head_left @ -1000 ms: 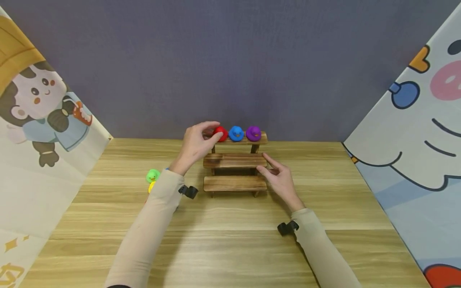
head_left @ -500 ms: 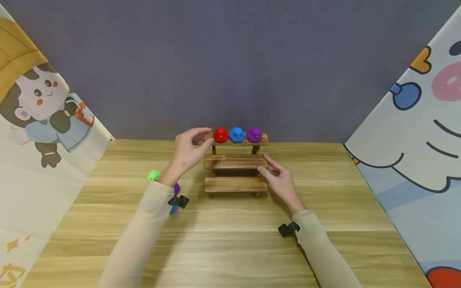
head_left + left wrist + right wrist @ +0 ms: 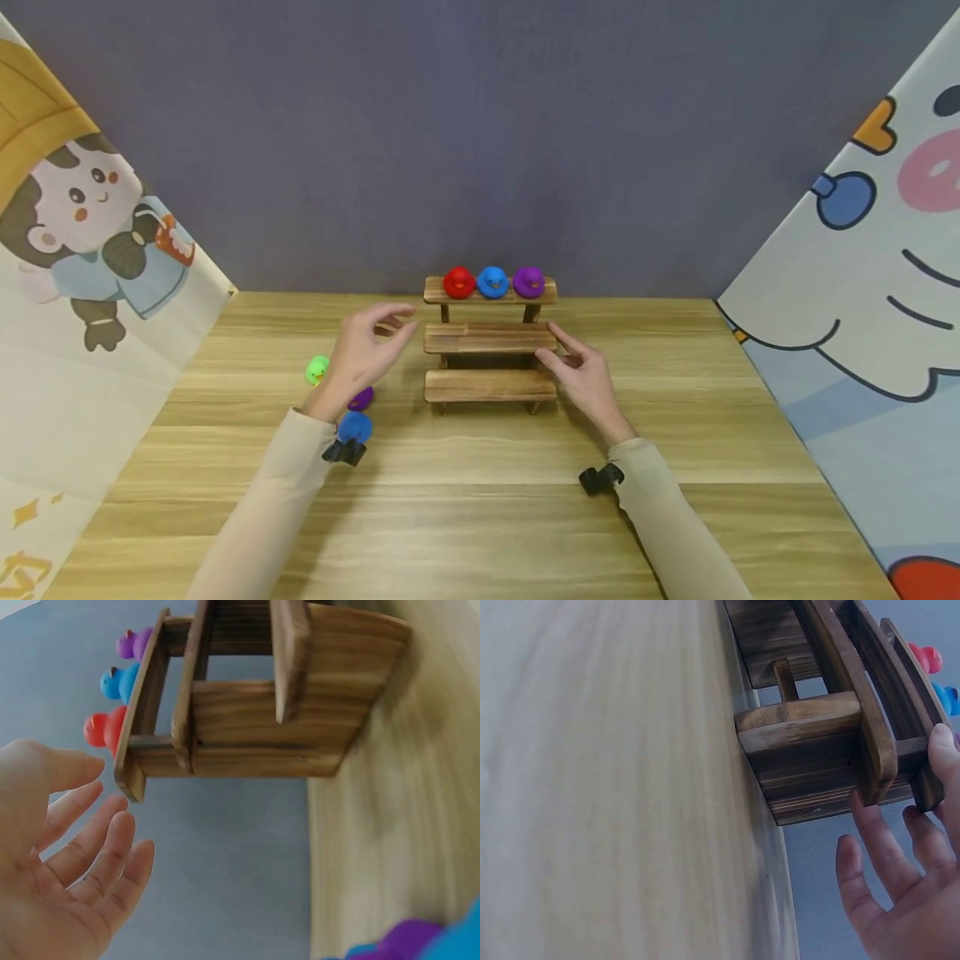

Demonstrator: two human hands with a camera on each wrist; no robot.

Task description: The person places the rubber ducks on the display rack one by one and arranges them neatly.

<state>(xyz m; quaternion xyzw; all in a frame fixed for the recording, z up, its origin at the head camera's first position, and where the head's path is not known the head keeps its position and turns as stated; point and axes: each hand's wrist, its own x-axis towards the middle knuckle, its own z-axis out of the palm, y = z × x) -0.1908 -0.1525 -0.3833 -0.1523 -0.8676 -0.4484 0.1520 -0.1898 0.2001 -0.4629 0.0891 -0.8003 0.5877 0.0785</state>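
A three-tier wooden display stand (image 3: 490, 385) stands near the back wall. On its top tier sit a red rubber duck (image 3: 459, 282), a blue rubber duck (image 3: 492, 282) and a purple rubber duck (image 3: 528, 282) in a row. My left hand (image 3: 367, 346) is off to the stand's left, fingers loosely bent and nothing in them; the left wrist view shows its palm. At the right end of the middle tier, my right hand (image 3: 587, 377) holds the stand's edge between thumb and fingers. Both lower tiers bear no ducks.
Left of the stand, on the wooden table (image 3: 480, 517), lie a green duck (image 3: 317, 369), a purple duck (image 3: 362, 398) and another blue duck (image 3: 355, 427), with more partly hidden under my left forearm. A grey wall (image 3: 480, 150) rises behind, and printed panels flank the table.
My left hand has let go of the red duck on the top tier and drawn back left and toward me, uncovering ducks on the table. My right hand stays at the stand.
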